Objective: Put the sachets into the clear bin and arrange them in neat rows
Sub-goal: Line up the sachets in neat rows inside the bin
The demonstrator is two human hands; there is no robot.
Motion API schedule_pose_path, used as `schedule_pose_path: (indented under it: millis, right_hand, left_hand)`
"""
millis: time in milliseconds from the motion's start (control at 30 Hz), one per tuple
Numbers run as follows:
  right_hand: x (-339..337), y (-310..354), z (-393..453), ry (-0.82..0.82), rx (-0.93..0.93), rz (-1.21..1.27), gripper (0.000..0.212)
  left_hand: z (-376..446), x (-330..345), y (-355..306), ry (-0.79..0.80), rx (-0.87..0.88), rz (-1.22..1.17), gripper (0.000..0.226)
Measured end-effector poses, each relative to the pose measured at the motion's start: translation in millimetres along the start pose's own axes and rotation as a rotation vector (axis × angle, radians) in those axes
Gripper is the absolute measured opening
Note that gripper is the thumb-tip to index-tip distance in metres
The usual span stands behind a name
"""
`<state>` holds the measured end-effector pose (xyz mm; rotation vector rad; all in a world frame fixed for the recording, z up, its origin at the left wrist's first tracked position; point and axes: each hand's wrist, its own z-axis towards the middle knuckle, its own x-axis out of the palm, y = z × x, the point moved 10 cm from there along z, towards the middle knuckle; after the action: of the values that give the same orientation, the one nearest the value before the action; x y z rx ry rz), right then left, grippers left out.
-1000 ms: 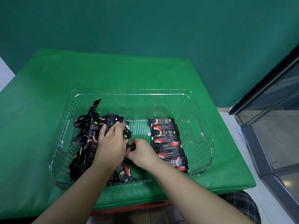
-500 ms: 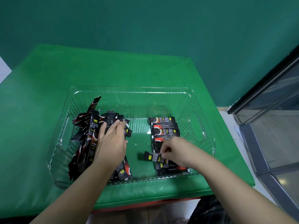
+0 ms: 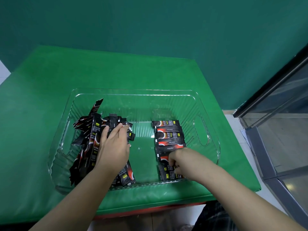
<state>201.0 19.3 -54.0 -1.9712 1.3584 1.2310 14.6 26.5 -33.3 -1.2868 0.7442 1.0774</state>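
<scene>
A clear ribbed bin (image 3: 133,95) with side handle cut-outs stands on the green table. In its left half lies a loose heap of black and red sachets (image 3: 88,140). My left hand (image 3: 113,147) rests on that heap, fingers spread over the sachets. In the right half a neat row of sachets (image 3: 169,135) runs from back to front. My right hand (image 3: 176,161) is at the near end of that row, its curled fingers pinching a sachet (image 3: 166,172) that lies flat in line with the others.
The green padded table (image 3: 116,72) has a red front edge. A dark green wall rises behind it. A glass door with a dark frame (image 3: 275,105) stands at the right, over pale floor tiles.
My right hand carried a sachet from the heap across the bin and set it at the near end of the right row. My left hand stayed on the heap.
</scene>
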Motion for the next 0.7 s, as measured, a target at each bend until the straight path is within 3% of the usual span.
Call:
schedule_pose_path:
  millis: [200, 700]
  right_hand:
    - [-1.1, 13.4, 4.4, -0.071, -0.100, 0.026, 0.027]
    - [0.5, 0.5, 7.9, -0.122, -0.029, -0.115, 0.013]
  left_hand:
    - [0.5, 0.8, 1.4, -0.010, -0.001, 0.003, 0.058]
    - [0.7, 1.9, 0.9, -0.002, 0.006, 0.005, 0.058]
